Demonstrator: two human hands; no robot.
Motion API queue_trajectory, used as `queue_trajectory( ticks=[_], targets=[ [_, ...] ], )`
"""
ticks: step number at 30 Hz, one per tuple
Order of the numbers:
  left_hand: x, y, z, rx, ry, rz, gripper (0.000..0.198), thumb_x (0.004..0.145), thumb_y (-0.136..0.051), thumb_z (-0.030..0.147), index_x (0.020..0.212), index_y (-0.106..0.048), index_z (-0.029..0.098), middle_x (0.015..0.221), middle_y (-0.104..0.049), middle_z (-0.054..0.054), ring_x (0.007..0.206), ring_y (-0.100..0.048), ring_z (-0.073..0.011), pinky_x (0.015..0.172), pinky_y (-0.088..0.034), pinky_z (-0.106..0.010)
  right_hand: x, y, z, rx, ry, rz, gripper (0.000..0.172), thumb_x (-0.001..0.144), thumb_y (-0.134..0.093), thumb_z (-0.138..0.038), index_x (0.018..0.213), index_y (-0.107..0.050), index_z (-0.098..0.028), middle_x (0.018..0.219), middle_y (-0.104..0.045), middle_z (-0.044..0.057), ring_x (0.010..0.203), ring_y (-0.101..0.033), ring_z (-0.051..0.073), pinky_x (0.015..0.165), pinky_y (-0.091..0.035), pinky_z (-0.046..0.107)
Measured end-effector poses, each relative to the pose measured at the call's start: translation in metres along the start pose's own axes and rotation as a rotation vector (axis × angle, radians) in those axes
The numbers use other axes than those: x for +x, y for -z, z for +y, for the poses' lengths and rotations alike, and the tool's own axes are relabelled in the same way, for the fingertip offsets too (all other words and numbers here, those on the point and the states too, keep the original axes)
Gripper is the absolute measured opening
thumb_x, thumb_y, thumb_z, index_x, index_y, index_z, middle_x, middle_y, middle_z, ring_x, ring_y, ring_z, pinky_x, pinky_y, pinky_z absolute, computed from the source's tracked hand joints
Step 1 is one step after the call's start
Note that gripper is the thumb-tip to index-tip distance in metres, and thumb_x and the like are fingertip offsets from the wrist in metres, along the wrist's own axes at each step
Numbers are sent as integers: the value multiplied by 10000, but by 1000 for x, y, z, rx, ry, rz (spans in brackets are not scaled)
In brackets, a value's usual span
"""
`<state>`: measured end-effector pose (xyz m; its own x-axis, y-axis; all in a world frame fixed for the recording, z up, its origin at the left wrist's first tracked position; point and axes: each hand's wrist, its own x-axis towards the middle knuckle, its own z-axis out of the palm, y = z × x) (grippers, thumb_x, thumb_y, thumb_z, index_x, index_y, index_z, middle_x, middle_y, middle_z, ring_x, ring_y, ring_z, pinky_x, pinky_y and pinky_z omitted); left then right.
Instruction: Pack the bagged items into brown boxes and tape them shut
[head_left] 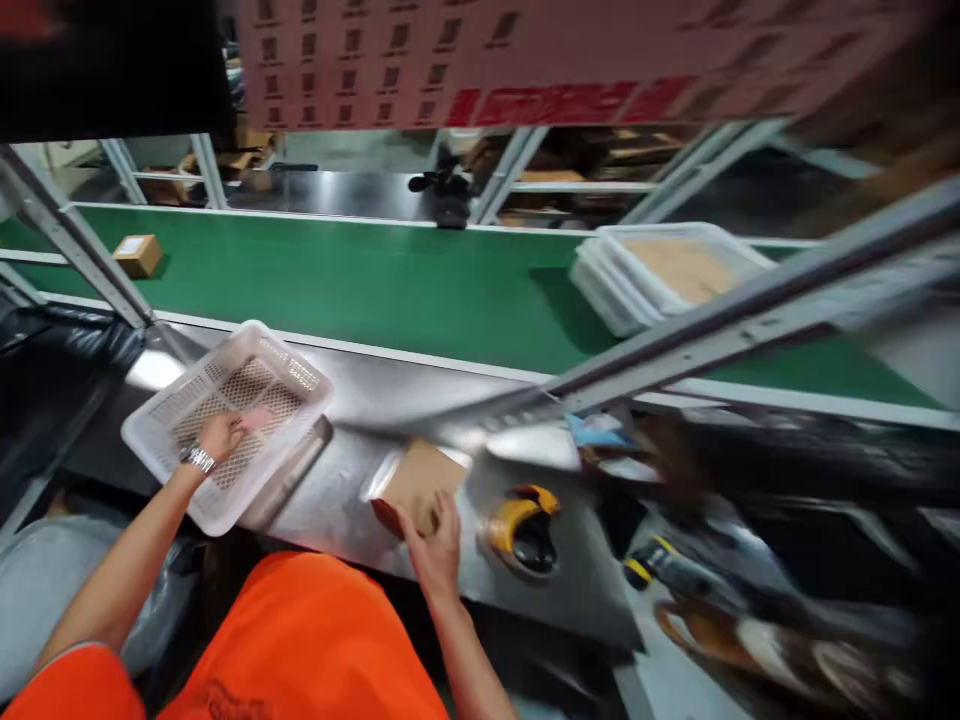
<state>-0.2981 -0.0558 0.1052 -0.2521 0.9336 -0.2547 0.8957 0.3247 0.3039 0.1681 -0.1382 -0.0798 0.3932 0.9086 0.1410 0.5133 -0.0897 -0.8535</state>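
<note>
My left hand (219, 436), with a metal watch on the wrist, reaches into a white plastic basket (294, 440). Its fingers pinch a small pink slip of paper (256, 418) above the basket's mesh bottom. On the metal bench, a flat brown cardboard box (427, 470) lies under my right hand (437, 545). The right thumb and fingers are closed on the box's near edge, where a dark red patch shows beside the thumb. Right of that hand is a yellow and black tape dispenser (525, 530), somewhat blurred.
Beyond the metal bench (352, 400) runs a green conveyor belt (375, 285). It carries a small carton (139, 256) at left and stacked white trays (660, 270) at right. A slanted metal post (712, 310) crosses the right side. A yellow and black scanner-like device (660, 562) lies at lower right.
</note>
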Motion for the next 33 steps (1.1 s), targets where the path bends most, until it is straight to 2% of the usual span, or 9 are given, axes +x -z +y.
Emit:
queue_trajectory(
  ticks=[4,7,9,12,16,18,21,25,33],
  targets=[
    [-15,-31,71,-83,-480,-177,168,1022,-692,265,946,-820,187,1046,-814,-123,1018,-743,-279,953,-544,-375,-11,12,-84,269,-16,-156,854,879,-891,-733,1543,-676,-240,1558,-735,211,1359,-753,400,1203,-630,659],
    [-38,-66,132,-123,-768,-432,115,924,-732,231,839,-809,225,983,-814,-125,969,-759,-300,907,-551,-397,-12,31,-128,307,177,-329,523,932,-927,-524,1392,-822,-298,1292,-854,126,1137,-806,317,1031,-694,513],
    [-49,-85,163,-188,-813,-570,126,823,-794,205,709,-748,229,867,-786,-113,903,-759,-311,882,-549,-405,-16,49,-140,232,240,-401,233,1013,-845,-456,1172,-898,-293,1073,-871,89,989,-795,279,922,-659,446],
    [-51,-100,191,-345,-768,-661,135,745,-864,234,719,-731,225,761,-749,-67,818,-738,-291,842,-551,-394,-29,78,-132,186,63,-418,278,1041,-776,-461,907,-893,-246,867,-834,54,813,-724,225,767,-555,364],
    [-47,-110,209,-805,-485,-650,334,821,-858,359,1097,-770,191,859,-798,-59,805,-737,-239,743,-566,-340,-46,97,-109,417,-348,-379,392,850,-921,-592,746,-858,-219,697,-759,26,655,-601,177,654,-454,315],
    [-57,-119,218,-1024,-304,-651,473,819,-894,440,1189,-744,185,928,-821,-75,827,-759,-231,675,-552,-305,-51,96,-105,609,-509,-245,439,746,-984,-634,760,-863,-213,725,-779,39,663,-608,179,649,-468,309],
    [-89,-140,235,-1034,-252,-807,563,741,-985,570,1082,-774,174,951,-830,-94,803,-765,-219,611,-533,-275,-56,93,-108,846,-678,-29,515,639,-1047,-635,881,-892,-207,885,-857,76,751,-681,200,663,-511,302],
    [-135,-172,259,-945,-270,-863,438,699,-1021,519,801,-797,157,778,-797,-86,663,-681,-179,626,-548,-294,-69,109,-104,916,-702,-15,545,629,-1067,-630,936,-904,-210,941,-879,76,834,-730,218,706,-567,304],
    [-189,-198,291,-906,-180,-764,369,746,-975,423,940,-857,132,930,-865,-139,729,-739,-214,637,-573,-313,-110,173,-67,998,-721,-2,570,680,-1073,-643,997,-908,-199,1001,-869,99,905,-783,228,757,-617,325]
  ],
)
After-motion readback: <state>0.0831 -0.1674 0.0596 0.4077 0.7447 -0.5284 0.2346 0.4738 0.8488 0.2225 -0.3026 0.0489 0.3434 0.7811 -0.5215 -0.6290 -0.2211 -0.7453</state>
